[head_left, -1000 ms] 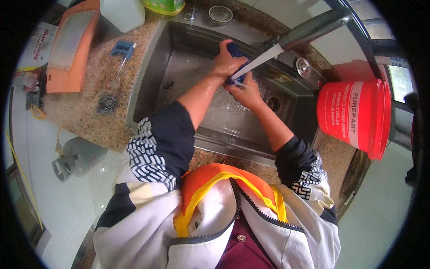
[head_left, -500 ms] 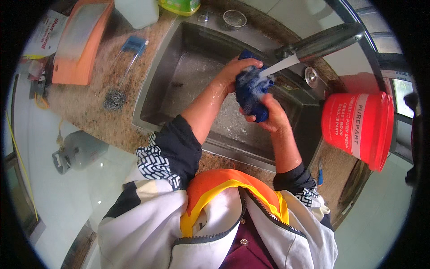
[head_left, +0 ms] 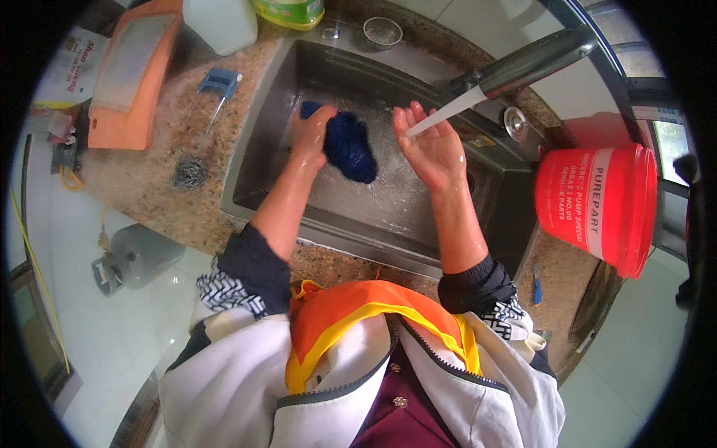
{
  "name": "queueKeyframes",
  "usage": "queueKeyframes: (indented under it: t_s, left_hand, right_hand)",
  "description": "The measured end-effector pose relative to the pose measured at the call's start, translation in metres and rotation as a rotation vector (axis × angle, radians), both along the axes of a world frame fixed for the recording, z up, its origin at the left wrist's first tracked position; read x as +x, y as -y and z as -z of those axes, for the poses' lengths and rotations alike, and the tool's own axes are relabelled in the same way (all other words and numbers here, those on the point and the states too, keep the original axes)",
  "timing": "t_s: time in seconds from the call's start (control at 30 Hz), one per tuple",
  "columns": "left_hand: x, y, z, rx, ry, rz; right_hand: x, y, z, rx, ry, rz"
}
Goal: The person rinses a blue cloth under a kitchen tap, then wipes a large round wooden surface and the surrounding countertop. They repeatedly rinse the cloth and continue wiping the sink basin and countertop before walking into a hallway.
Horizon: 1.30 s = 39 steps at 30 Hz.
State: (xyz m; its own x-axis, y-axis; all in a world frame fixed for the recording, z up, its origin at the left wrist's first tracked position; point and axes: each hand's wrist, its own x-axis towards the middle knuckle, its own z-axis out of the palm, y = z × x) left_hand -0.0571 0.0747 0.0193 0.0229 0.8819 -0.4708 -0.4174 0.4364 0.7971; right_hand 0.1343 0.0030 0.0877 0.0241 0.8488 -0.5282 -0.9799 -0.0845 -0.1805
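Note:
My left hand [head_left: 311, 140] grips one end of a wet, dark blue cloth [head_left: 351, 149] over the left part of the sink basin [head_left: 258, 142]. The rest of the cloth hangs toward the right in a bunched, elongated shape. Under the black faucet [head_left: 534, 66], my right hand [head_left: 435, 155] lies palm up with its fingers stretched out and nothing in it. A white stream of water [head_left: 448, 112] from the faucet strikes its fingers and palm.
A red bucket [head_left: 567, 198] stands right of the sink. On the left counter are an orange cutting board [head_left: 123, 123], a steel-wool scrubber [head_left: 190, 172] and a blue-handled tool [head_left: 220, 81]. A white jug [head_left: 222, 26], a green-and-yellow bottle [head_left: 291, 11] and a round strainer [head_left: 382, 33] sit behind.
My hands have parted. The left has carried the blue cloth leftward, out of the water stream. My right hand has let go of the cloth and turned palm up beneath the stream.

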Motion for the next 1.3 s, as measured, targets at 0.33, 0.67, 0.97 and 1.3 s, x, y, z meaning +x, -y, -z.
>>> queueKeyframes:
  t_s: [0.33, 0.67, 0.97, 1.3]
  left_hand:
    - [-0.137, 0.027, -0.04, 0.14, -0.303, -0.134]
    - [-0.19, 0.051, -0.031, 0.107, -0.166, -0.308]
    - [-0.195, 0.043, -0.028, 0.09, -0.153, -0.27]
    - [-0.182, 0.044, -0.031, 0.113, -0.153, -0.208]
  right_hand:
    - [-0.066, -0.027, 0.195, -0.007, 1.768, -0.58]
    - [-0.194, -0.077, 0.297, 0.455, 2.264, -0.489]
    - [-0.035, 0.045, 0.224, 0.6, 2.254, -1.882]
    - [-0.153, 0.02, 0.273, 1.266, 2.137, -0.946]
